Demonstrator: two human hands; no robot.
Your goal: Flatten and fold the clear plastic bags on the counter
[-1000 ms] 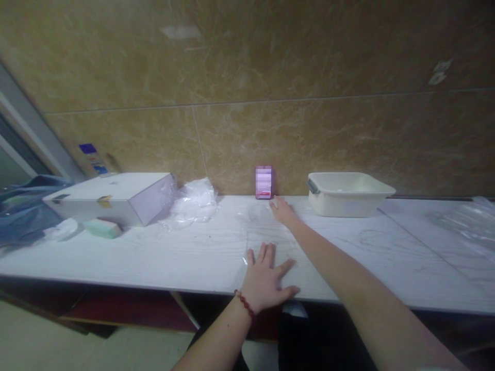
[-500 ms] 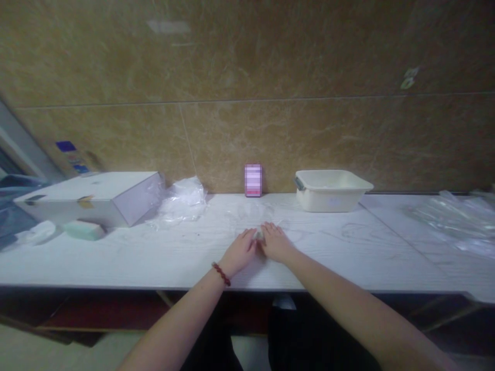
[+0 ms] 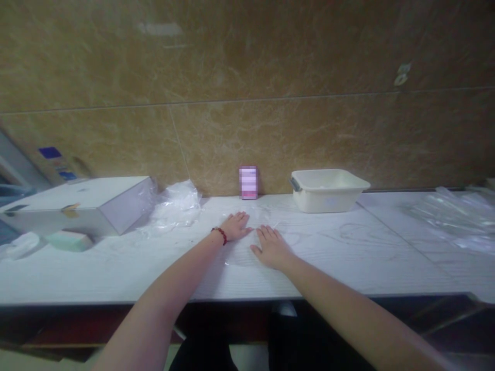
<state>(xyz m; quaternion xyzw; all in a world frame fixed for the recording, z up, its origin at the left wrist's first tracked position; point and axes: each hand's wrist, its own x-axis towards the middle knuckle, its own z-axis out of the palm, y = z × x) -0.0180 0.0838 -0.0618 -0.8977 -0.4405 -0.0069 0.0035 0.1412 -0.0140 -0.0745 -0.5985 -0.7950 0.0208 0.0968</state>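
Observation:
Both hands rest on a thin clear plastic sheet or bag (image 3: 240, 256) on the white wood-grain table (image 3: 154, 281); its outline is faint. My left hand (image 3: 234, 226), with a red bead bracelet (image 3: 221, 235) at the wrist, lies palm down with its fingers stretched toward the wall. Slightly nearer to me, my right hand (image 3: 273, 248) is also flat, thumb out to the left. Neither hand grips anything visible. Beyond them a phone-like device (image 3: 248, 182) with a blurred screen leans on the wall.
To the left are a white box (image 3: 85, 198), crumpled clear plastic (image 3: 178, 203), a pale green block (image 3: 69, 240) and a white roundish item (image 3: 23, 245). A cream plastic basin (image 3: 328, 198) stands at the back right. Clear plastic bags (image 3: 460, 216) lie far right.
My hands were close together over a small pale bit, with fingers bent. Now they are apart and flattened, the left one farther left and forward. The pale bit no longer shows.

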